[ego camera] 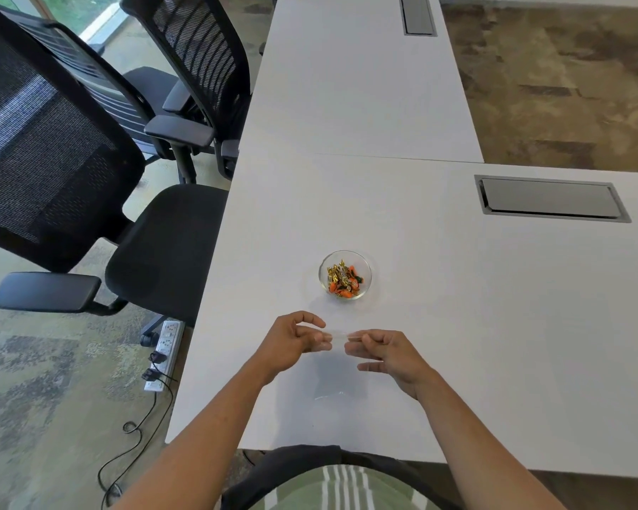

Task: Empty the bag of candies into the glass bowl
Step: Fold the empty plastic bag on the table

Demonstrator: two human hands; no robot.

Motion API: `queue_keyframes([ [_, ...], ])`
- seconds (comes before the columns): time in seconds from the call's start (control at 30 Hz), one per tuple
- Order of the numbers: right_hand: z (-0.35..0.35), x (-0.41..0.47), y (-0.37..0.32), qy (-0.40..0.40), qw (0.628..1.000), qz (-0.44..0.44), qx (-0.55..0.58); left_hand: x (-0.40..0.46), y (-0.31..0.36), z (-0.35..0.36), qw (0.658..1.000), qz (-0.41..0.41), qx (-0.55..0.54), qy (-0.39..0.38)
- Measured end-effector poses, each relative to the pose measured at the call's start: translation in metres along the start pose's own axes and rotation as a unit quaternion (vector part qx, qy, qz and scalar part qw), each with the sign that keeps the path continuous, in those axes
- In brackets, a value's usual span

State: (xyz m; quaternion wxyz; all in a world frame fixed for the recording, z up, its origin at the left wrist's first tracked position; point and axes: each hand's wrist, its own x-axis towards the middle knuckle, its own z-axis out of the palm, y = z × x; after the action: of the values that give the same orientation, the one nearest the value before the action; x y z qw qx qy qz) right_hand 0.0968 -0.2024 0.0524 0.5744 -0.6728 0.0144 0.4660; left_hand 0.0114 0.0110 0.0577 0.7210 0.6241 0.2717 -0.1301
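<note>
A small glass bowl (361, 263) stands on the white table (457, 325) and holds several gold and orange wrapped candies (343, 278). Nearer to me, a clear plastic bag (334, 369) hangs flat above the table, with no candy visible inside it. My left hand (293, 344) pinches the bag's top left corner and my right hand (387, 353) pinches its top right corner. Both hands are a little in front of the bowl, apart from it.
Two black mesh office chairs (70, 171) stand along the table's left edge. A white power strip (164, 353) with black cables lies on the carpet. Grey cable hatches (551, 198) are set into the table at right and far back.
</note>
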Motion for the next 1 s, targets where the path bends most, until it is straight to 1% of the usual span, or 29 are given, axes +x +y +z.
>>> queue_keyframes([
  [0.2, -0.002, 0.011, 0.011, 0.064, 0.997, 0.027, -0.035, 0.009, -0.015, -0.001, 0.991, -0.028, 0.093, 0.087],
  [0.3, 0.001, 0.021, 0.015, 0.095, 0.994, 0.030, -0.042, 0.016, -0.018, 0.002, 0.985, -0.045, 0.114, 0.124],
  [0.47, 0.011, 0.040, 0.022, 0.146, 0.987, 0.040, -0.054, 0.031, -0.020, 0.011, 0.971, -0.049, 0.160, 0.169],
  [0.6, 0.012, 0.052, 0.026, 0.182, 0.981, 0.044, -0.058, 0.045, -0.021, 0.016, 0.967, -0.053, 0.181, 0.171],
  [0.73, 0.013, 0.061, 0.027, 0.185, 0.979, 0.057, -0.059, 0.056, -0.022, 0.018, 0.965, -0.064, 0.204, 0.149],
  [0.87, 0.014, 0.066, 0.020, 0.186, 0.975, 0.047, -0.115, 0.062, -0.021, 0.018, 0.960, -0.083, 0.226, 0.141],
  [1.0, 0.011, 0.071, 0.013, 0.209, 0.966, 0.032, -0.147, 0.068, -0.013, 0.014, 0.957, -0.078, 0.226, 0.164],
])
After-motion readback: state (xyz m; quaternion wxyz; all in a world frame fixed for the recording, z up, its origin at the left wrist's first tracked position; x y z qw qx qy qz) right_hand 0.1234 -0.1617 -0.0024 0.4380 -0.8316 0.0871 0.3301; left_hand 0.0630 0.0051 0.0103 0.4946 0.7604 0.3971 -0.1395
